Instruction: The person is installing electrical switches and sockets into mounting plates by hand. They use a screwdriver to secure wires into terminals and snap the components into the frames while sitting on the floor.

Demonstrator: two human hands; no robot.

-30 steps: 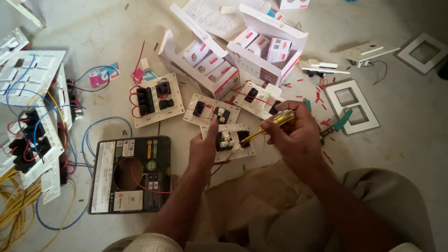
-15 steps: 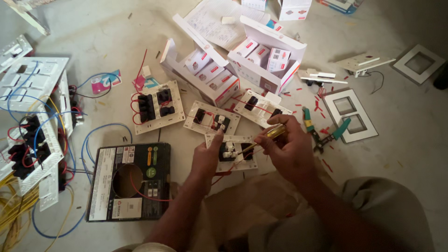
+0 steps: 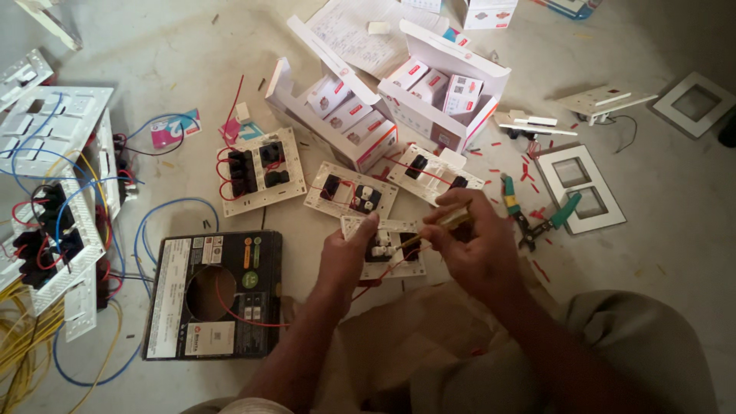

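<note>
My left hand (image 3: 345,257) grips the left edge of a white switch plate (image 3: 387,245) with black modules and red wiring, held just above my lap. My right hand (image 3: 475,245) is closed around a yellow-handled screwdriver (image 3: 445,222), whose tip points down-left into the modules on that plate. Three more wired switch plates lie on the floor beyond: one at the left (image 3: 261,170), one in the middle (image 3: 351,192), one at the right (image 3: 435,172).
Two open white cartons of small boxed parts (image 3: 429,92) stand behind the plates. Green-handled pliers (image 3: 537,218) and an empty white frame (image 3: 586,188) lie to the right. A black wire-coil box (image 3: 211,295) sits at left, beside wired panels and blue, yellow wires (image 3: 54,222).
Both hands and the plate have moved slightly down and left toward my lap. The screwdriver tip has come down onto the plate's modules.
</note>
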